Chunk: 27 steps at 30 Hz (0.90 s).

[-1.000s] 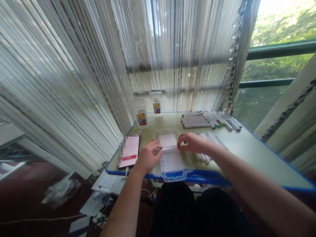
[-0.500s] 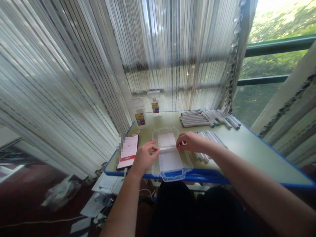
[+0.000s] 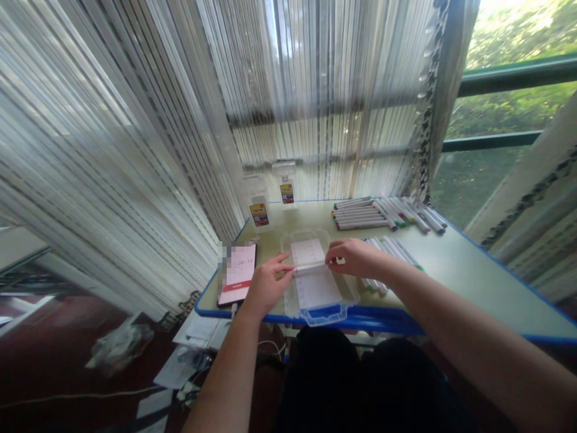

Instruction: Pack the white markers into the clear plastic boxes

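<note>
A clear plastic case [image 3: 353, 293] lies open at the table's front edge, its handle toward me, with white paper [image 3: 318, 288] inside. Across the middle of the case runs a slim white bar, which looks like a white marker [image 3: 310, 266]. My left hand [image 3: 269, 282] pinches its left end between thumb and index finger, the other fingers partly stretched. At the right end, the fingertips of my right hand [image 3: 346, 255] close on it, hiding that tip. Beside my right wrist lies a group of white markers [image 3: 396, 249], partly covered by the forearm.
More white markers [image 3: 360, 215] with coloured ends lie along the table's back. Two clear plastic pieces with labels [image 3: 259, 214] stand at the back left. A phone [image 3: 238, 273] showing a timer lies left of my left hand, cable attached. Blue edging [image 3: 383, 319] borders the table.
The view has shifted slightly, so the table appears a little to the right. Both hands stay at the two ends of the white marker over the case.
</note>
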Motion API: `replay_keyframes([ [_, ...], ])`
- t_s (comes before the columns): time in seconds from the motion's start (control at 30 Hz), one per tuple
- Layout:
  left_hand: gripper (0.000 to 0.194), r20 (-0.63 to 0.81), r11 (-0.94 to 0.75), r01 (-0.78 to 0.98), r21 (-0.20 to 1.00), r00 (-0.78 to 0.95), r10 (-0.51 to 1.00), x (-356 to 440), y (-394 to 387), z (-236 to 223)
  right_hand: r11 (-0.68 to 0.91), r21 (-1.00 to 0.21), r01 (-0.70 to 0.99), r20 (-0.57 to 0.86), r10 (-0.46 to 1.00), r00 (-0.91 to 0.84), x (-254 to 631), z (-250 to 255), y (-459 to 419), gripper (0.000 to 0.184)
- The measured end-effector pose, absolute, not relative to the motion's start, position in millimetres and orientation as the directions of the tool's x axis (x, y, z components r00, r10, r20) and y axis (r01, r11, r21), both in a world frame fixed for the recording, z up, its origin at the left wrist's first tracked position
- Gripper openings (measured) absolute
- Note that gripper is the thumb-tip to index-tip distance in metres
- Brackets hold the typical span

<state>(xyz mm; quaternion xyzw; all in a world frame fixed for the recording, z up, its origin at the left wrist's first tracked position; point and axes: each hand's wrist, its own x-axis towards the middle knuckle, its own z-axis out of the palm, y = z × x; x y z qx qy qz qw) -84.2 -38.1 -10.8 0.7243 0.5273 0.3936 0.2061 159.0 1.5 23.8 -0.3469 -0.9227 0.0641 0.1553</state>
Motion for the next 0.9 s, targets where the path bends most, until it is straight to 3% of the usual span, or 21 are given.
replay_keyframes([
  [0.17, 0.018, 0.352, -0.375, 0.66, 0.651, 0.174, 0.92, -83, -39, -6, 0.751, -0.169, 0.638, 0.279, 0.658, -0.7, 159, 24, 1, 0.012],
  [0.37, 0.015, 0.342, -0.351, 0.719, 0.6, 0.166, 0.925, -80, -39, -3, 0.737, -0.147, 0.66, 0.229, 0.674, -0.702, 158, 24, 1, 0.012],
  [0.73, 0.014, 0.34, -0.353, 0.723, 0.594, 0.172, 0.924, -79, -34, -2, 0.72, -0.306, 0.623, 0.254, 0.692, -0.676, 160, 16, 15, 0.007],
  [0.9, 0.015, 0.306, -0.394, 0.79, 0.469, 0.273, 0.912, -70, -7, 15, 0.673, -0.275, 0.687, 0.264, 0.739, -0.619, 162, 19, 20, 0.013],
])
